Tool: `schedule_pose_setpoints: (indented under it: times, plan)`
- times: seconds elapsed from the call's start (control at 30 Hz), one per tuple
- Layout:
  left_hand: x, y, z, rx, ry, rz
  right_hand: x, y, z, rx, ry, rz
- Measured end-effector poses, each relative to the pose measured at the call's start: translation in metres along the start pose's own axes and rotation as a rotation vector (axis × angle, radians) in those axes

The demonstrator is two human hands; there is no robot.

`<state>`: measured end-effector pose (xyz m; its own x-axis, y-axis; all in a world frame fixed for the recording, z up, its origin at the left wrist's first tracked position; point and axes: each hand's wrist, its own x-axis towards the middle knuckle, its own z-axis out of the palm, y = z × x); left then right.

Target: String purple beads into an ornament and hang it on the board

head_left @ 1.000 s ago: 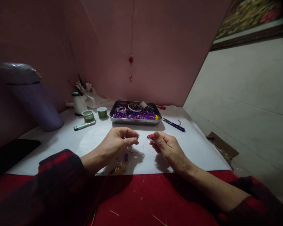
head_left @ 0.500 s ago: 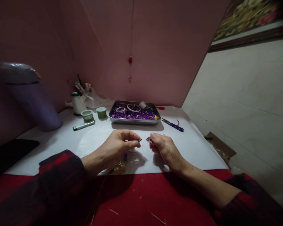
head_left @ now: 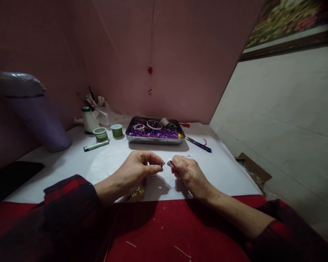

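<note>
Thumb and forefinger of my left hand pinch a small purple bead, from which a short greenish cord end sticks out to the right. My right hand is closed around a lighter, its metal top pointing at the cord end. A small bright spot shows at the lighter's tip, close to the cord but with a narrow gap. Below my left wrist lie yellowish clear beads, partly hidden, and purple beads hang just above them.
A metal tray of purple beads stands behind my hands. Blue-handled snips lie to its right. Green cord spools, a white thread cone and a slim green-white packet sit left. A purple bottle stands far left.
My right hand has moved slightly left, bringing the lighter closer to the cord end, and a bright spot now shows at its tip. My left hand stays nearly still.
</note>
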<state>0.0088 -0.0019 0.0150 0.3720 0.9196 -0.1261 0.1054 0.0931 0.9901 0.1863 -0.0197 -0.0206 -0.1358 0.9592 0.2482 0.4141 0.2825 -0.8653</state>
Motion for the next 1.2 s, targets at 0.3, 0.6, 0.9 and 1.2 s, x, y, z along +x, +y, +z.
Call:
schedule_pose_setpoints:
  times: [0.3,0.6,0.9,1.2]
  plan:
    - [0.0,-0.001,0.0,0.021,0.006,-0.002,0.001,-0.001,-0.001,-0.027,-0.015,-0.002]
    - [0.003,-0.002,-0.003,-0.003,0.023,0.023,0.002,0.004,-0.001,0.046,0.037,0.013]
    - [0.01,-0.012,-0.012,0.043,0.081,0.048,0.008,0.009,-0.007,0.259,0.268,0.039]
    - [0.009,-0.01,-0.01,0.11,0.116,0.051,0.015,0.011,-0.019,-0.084,0.38,-0.017]
